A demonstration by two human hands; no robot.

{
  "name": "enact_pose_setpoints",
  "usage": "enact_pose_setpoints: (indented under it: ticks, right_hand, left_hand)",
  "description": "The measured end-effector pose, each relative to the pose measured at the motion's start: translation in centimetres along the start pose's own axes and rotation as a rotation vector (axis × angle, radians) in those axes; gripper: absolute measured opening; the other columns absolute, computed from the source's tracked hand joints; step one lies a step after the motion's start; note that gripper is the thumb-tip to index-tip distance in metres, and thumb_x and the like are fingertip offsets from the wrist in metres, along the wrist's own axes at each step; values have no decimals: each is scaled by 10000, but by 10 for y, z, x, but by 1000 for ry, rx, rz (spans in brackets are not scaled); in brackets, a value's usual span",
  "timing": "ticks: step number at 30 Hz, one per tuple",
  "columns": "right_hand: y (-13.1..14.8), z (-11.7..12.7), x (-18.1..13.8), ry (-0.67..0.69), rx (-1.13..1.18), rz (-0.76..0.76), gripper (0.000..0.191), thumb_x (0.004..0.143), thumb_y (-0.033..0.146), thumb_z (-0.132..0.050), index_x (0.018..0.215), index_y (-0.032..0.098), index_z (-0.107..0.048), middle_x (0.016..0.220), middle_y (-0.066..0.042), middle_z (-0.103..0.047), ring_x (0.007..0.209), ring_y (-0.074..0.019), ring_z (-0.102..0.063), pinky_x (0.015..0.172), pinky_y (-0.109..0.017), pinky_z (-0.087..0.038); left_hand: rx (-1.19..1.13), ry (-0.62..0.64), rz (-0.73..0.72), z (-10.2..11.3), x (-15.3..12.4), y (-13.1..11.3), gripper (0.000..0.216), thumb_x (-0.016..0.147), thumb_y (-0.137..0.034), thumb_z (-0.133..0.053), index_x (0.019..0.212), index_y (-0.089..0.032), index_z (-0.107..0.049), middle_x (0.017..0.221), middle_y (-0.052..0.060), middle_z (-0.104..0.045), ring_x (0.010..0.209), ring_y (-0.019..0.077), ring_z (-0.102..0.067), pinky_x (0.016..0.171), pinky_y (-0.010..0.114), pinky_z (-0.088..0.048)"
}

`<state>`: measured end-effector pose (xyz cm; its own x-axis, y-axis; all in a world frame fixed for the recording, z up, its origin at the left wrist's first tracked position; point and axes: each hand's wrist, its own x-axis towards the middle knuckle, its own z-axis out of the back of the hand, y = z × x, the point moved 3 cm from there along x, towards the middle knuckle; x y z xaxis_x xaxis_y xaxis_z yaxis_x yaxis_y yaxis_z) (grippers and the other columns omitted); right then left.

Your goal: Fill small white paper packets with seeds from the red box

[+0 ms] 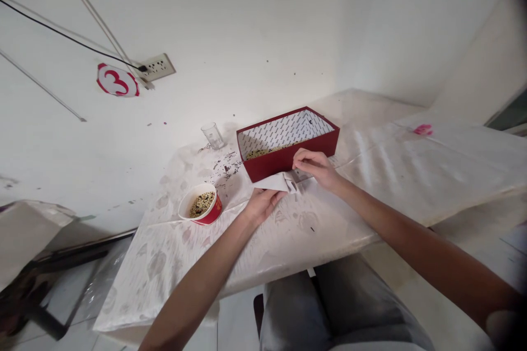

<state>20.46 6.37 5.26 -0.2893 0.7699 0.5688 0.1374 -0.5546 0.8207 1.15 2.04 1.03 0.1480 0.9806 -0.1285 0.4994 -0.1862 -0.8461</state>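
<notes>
My left hand [263, 205] is closed on a folded white paper packet [274, 181], holding it from below just above the table. Close by on the right, my right hand [315, 167] has its fingers curled into a pinch over the packet's right end. Whatever those fingertips hold, if anything, is too small or hidden to name. Behind both hands stands a long open red box [269, 165] with a white patterned lining and pale and dark grains on its floor. A red and white paper tub [213, 211], holding similar mixed grains, stands left of my left hand.
A clear glass [213, 136] stands near the wall, left of the box. Dark grains [226, 167] lie scattered between tub and box. The white tablecloth [395, 175] covers the table to its front edge. A power outlet [158, 67] with a plugged-in cable is on the wall.
</notes>
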Motion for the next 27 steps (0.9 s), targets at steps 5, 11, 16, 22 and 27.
enact_pose_setpoints:
  ticks: [5, 11, 16, 22, 27]
  right_hand:
    - [8, -1, -1, 23, -39, 3, 269, 944, 463, -697, 793, 244, -738, 857, -35, -620, 771, -180, -569, 694, -350, -432]
    - [14, -6, -3, 79, -93, 8, 258, 940, 480, -708, 844, 249, -771, 867, -43, -632, 757, -176, -566, 660, -345, -417]
    - [11, -8, -4, 87, -86, -1, 276, 939, 491, -712, 848, 239, -780, 863, -41, -626, 726, -161, -549, 624, -329, -394]
    - [10, -6, -4, 70, -90, 45, 234, 948, 433, -710, 856, 226, -771, 850, -33, -629, 728, -154, -553, 639, -329, -387]
    - [18, -7, -5, 30, -141, 91, 196, 953, 405, -703, 881, 238, -778, 848, -23, -619, 681, -136, -504, 612, -321, -368]
  left_hand:
    - [8, 19, 12, -2, 0, -1, 581, 761, -52, -811, 1314, -182, -685, 1112, 95, -781, 1045, 217, -746, 1054, 396, -572]
    - [27, -42, 25, 0, 1, 0, 609, 712, -33, -845, 1281, -185, -691, 1175, 99, -773, 1022, 212, -755, 989, 353, -610]
    - [15, -103, 22, 1, 0, 0, 690, 632, 25, -875, 1257, -203, -695, 1197, 89, -774, 1114, 240, -737, 1041, 375, -588]
    - [22, -46, 12, -4, -1, -3, 553, 747, -33, -824, 1270, -164, -696, 1135, 116, -784, 1032, 230, -759, 988, 360, -609]
    - [11, 23, 16, -7, 0, -5, 533, 801, -75, -800, 1311, -178, -680, 1157, 107, -775, 1063, 235, -752, 1053, 410, -577]
